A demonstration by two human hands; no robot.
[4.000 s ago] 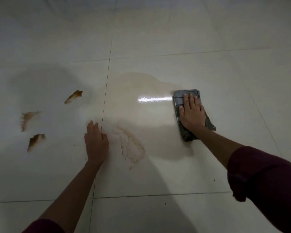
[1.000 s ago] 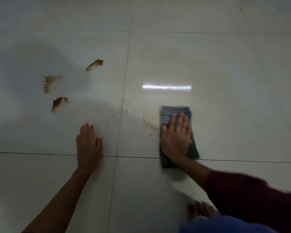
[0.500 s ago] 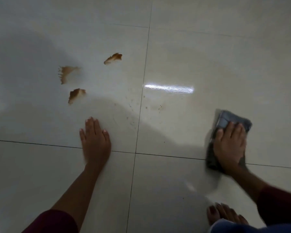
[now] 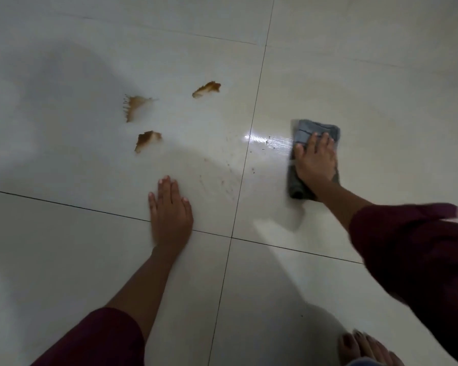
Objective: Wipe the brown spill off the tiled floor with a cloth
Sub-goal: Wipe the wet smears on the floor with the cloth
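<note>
On tiled floor (image 4: pixel 64 260): right hand (image 4: pixel 315 162) flat, pressing cloth (image 4: pixel 306 133); left hand (image 4: pixel 169 215) flat, fingers straight.

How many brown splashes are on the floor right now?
3, all on the tile left of the cloth: one far left, one upper right, one nearest the left hand. Small specks also remain.

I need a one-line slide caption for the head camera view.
Right hand presses a grey cloth on the tiled floor; three brown stains remain beyond the left hand.
</note>
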